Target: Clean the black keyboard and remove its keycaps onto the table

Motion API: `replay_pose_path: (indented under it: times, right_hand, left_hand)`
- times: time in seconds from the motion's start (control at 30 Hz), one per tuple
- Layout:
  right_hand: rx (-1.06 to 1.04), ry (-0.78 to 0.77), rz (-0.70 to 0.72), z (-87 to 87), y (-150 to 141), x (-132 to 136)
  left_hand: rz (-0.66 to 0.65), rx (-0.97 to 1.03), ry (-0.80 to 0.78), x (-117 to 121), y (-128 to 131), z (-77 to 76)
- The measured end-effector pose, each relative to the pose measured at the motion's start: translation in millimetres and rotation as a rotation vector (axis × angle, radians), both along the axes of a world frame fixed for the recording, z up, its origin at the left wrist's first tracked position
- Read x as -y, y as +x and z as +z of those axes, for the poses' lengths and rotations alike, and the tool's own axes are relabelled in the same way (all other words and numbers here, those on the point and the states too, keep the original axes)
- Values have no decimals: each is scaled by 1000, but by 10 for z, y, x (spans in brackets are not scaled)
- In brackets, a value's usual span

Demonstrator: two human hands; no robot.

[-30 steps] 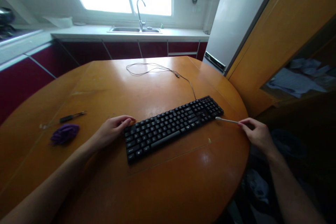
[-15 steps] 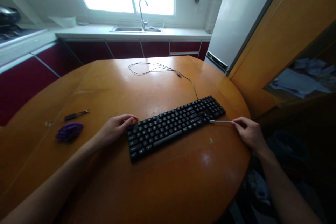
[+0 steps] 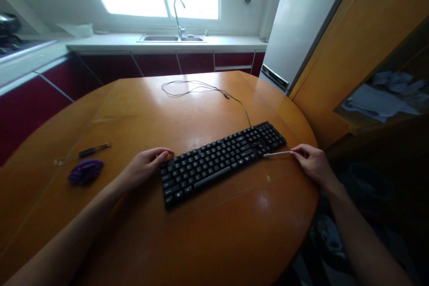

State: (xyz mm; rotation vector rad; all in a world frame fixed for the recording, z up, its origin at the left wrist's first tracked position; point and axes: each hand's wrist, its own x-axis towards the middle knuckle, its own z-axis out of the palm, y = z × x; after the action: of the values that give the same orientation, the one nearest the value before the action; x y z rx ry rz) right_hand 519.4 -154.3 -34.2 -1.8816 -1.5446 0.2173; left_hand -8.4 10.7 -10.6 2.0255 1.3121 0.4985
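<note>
A black computer keyboard (image 3: 221, 161) lies at a slant on the wooden table, its right end farther away. My left hand (image 3: 145, 166) is closed at the keyboard's far left corner, thumb and fingers at the edge. A thin white cotton swab (image 3: 277, 153) is pinched between the thumb and fingers of my right hand (image 3: 311, 163), beside the right end. The swab's tip points left and meets the keyboard's near edge; whether it presses on a key I cannot tell. From the keyboard's back runs a thin black cable (image 3: 246, 111), looped on the table.
Left of my left hand lie a crumpled purple cloth (image 3: 86, 171) and a small black-handled tool (image 3: 87, 152). The rounded wooden table (image 3: 214, 237) ends close by my right arm. Beyond it stand a sink (image 3: 159, 39), a fridge (image 3: 288, 22) and a wooden cabinet (image 3: 335, 67).
My right hand has moved slightly left and away from me, and the swab's tip has slid a little left along the keyboard's near edge. The view has shifted slightly; my left hand stays put.
</note>
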Motion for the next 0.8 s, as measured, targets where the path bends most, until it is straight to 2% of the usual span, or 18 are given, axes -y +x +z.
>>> replay_pose_path:
  times: [0.17, 0.27, 0.37, 0.53, 0.67, 0.8]
  right_hand:
    - [38, -13, -104, 22, 280, 144]
    - [32, -13, -117, 70, 300, 256]
    - [-20, -11, -100, 107, 169, 332]
    - [-52, -49, 23, 102, -211, 333]
    - [39, -70, 8, 99, -424, 337]
    - [38, -151, -12, 117, -528, 460]
  left_hand:
    - [8, -1, -1, -5, -10, -16]
    - [8, 6, 8, 2, -9, -13]
    - [11, 4, 20, 11, -2, -4]
    - [2, -4, 11, 10, 4, -1]
    - [2, 0, 8, -6, -18, -30]
    - [-10, -7, 11, -7, -36, -50]
